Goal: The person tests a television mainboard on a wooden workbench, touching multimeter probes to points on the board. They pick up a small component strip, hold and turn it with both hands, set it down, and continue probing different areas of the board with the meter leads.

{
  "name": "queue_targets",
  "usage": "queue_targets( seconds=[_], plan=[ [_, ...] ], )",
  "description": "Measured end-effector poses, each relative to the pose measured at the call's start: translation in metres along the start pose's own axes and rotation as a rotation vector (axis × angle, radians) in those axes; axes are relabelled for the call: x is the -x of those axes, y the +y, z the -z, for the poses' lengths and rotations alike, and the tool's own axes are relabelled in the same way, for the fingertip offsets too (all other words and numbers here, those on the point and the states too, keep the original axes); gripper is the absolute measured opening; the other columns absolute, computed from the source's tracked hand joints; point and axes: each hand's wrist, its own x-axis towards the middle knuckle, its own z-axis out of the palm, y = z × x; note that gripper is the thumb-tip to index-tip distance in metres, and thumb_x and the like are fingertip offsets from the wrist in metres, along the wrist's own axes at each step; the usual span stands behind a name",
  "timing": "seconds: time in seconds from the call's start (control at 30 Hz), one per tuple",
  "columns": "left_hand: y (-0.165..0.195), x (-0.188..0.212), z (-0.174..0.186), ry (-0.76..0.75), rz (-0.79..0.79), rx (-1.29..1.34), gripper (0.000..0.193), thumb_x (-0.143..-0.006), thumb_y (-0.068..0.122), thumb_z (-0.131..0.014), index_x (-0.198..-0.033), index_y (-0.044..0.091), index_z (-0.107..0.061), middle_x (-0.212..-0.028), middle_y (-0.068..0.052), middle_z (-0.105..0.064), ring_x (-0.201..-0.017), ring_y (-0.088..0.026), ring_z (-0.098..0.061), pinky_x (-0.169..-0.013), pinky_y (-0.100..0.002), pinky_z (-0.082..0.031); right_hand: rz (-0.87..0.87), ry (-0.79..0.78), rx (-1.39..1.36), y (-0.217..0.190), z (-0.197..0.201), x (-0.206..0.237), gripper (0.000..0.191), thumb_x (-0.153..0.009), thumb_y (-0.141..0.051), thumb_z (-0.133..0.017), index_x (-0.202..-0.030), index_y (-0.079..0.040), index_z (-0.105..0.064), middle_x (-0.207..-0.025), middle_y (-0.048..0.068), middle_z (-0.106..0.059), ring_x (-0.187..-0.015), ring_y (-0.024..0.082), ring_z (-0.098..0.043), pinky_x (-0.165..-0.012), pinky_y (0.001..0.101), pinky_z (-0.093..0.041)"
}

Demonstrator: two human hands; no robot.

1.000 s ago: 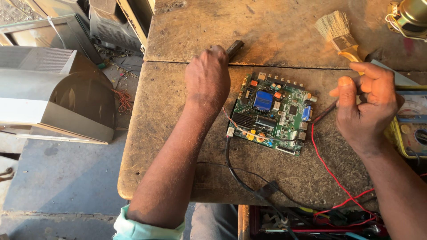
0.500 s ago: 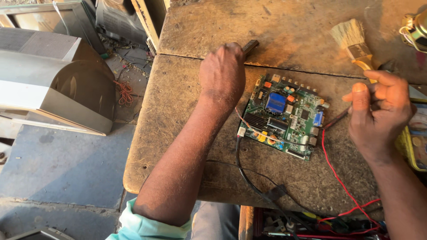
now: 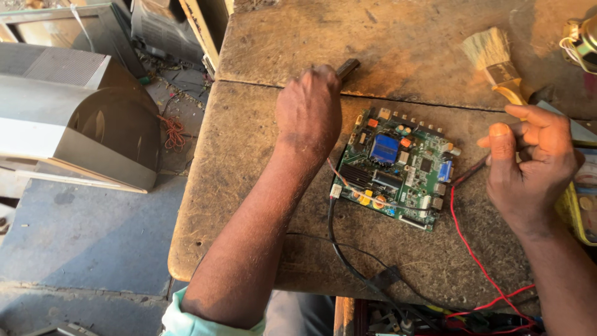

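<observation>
A green circuit board (image 3: 398, 169) with a blue part lies flat on a worn wooden table (image 3: 398, 43). My left hand (image 3: 310, 113) rests just left of the board, closed around a dark tool handle (image 3: 348, 66) that pokes out beyond the knuckles. My right hand (image 3: 530, 167) is at the board's right edge, pinching a thin dark probe (image 3: 471, 169) whose red wire (image 3: 477, 261) trails toward the table's near edge. The probe tip sits close to the board's right-side connectors. A black cable (image 3: 348, 264) runs from the board's left corner down off the table.
A paintbrush (image 3: 494, 59) with pale bristles lies behind the board. A metal part (image 3: 581, 37) sits at the top right and a yellow case (image 3: 575, 214) at the right edge. An old grey television casing (image 3: 74, 118) stands on the floor to the left.
The view has drifted a little, so the table sits further right in frame. Both hands keep their places by the board; my right hand's fingers have spread slightly.
</observation>
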Motion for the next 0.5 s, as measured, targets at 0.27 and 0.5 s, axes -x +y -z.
queue_targets(
  seconds=[0.27,0.5],
  plan=[
    [-0.0038,0.0016,0.0007,0.05,0.003,0.047,0.008,-0.087,0.004,-0.062,-0.093,0.002,-0.067,-0.093,-0.022,-0.073,-0.088,-0.04,-0.074,-0.07,-0.048,-0.061,0.089,0.017,0.067,-0.0091,-0.0047,-0.0047,0.021,-0.114,-0.001,-0.064,-0.127,0.01,-0.053,-0.09,0.016,-0.069,-0.082,0.018,-0.071,-0.072,0.0238,-0.053],
    [-0.0056,0.0019,-0.0017,0.047,-0.019,0.024,0.011,-0.087,-0.001,-0.058,-0.093,0.002,-0.067,-0.09,-0.023,-0.073,-0.085,-0.039,-0.075,-0.067,-0.047,-0.061,0.076,0.036,0.057,-0.003,-0.0036,-0.0021,0.022,-0.116,0.0,-0.066,-0.133,0.008,-0.054,-0.094,0.013,-0.072,-0.083,0.014,-0.071,-0.078,0.0224,-0.053]
  ],
)
